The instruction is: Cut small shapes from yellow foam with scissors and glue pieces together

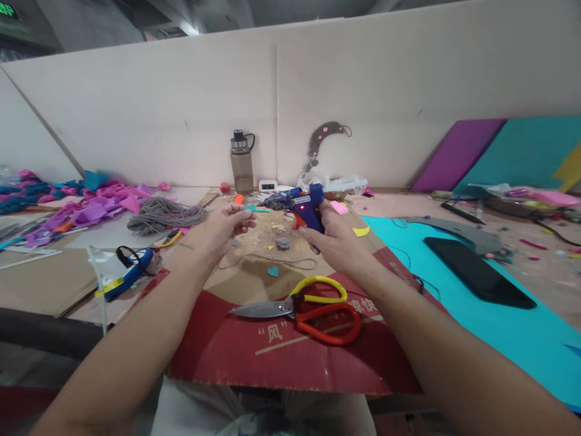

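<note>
My right hand (330, 233) is wrapped round the handle of a blue hot glue gun (311, 209) with a lit red light, its nozzle pointing left. Pinched in the fingertips of my left hand (229, 224) is a small teal foam piece (256, 209), just left of the nozzle. Below both hands, a teal heart (273, 272), a grey cord (290, 264) and a small grey lump (282, 243) lie on the cardboard. Closer to me are large scissors (297, 309) with one yellow and one red handle, blades pointing left.
A water bottle (242, 163) stands by the white partition, where a decorated grey crescent (320, 140) hangs. To the left are a coil of grey cord (166, 216), pink and purple scraps (102, 206) and a power strip (129, 275). At right, a black phone (476, 271) lies on a turquoise sheet (454, 321).
</note>
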{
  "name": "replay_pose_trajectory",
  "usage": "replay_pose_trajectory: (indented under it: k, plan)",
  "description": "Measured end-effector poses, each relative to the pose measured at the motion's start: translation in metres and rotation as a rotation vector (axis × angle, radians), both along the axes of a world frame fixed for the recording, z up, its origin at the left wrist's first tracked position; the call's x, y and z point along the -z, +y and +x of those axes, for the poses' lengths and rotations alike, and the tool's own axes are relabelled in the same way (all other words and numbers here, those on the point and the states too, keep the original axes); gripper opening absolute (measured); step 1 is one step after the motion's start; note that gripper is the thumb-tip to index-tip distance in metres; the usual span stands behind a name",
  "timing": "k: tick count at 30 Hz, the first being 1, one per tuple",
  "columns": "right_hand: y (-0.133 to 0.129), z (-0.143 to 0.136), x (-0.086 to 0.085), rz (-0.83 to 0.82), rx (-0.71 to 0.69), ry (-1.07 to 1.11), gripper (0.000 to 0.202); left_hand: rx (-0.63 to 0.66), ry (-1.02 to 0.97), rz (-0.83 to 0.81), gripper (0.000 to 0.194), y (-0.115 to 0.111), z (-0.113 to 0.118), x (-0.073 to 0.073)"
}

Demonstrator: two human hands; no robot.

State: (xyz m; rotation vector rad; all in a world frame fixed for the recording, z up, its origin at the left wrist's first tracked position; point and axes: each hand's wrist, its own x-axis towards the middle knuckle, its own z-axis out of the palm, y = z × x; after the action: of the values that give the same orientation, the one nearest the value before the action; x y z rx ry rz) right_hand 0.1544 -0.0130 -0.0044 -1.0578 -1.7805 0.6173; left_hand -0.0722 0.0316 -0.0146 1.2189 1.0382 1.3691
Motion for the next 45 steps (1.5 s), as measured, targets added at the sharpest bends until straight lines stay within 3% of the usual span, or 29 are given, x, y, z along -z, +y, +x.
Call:
replay_pose_trajectory:
  k: [14,17,21,25,37,45]
  plan:
    - [-0.001,0.001,-0.002,-0.044,0.017,-0.001,0.031,0.025,0.033,0.042,0.027,0.001,0.000,0.003]
    - [-0.001,0.001,-0.001,-0.050,0.016,-0.004,0.030,-0.076,0.182,0.185,0.022,0.002,0.000,0.003]
    - [-0.001,0.001,0.000,-0.034,0.008,-0.001,0.028,-0.314,0.468,0.559,0.012,0.002,-0.004,0.004]
    - [-0.002,0.000,-0.001,-0.019,-0.031,0.020,0.030,-0.367,0.672,0.792,0.011,-0.002,-0.009,0.004]
    - [-0.005,-0.002,-0.005,0.033,-0.036,0.027,0.032,-0.387,0.845,1.012,0.010,-0.005,-0.014,0.001]
    - [-0.004,-0.002,-0.003,0.035,-0.040,0.009,0.036,-0.398,0.892,0.994,0.011,-0.007,-0.013,-0.001]
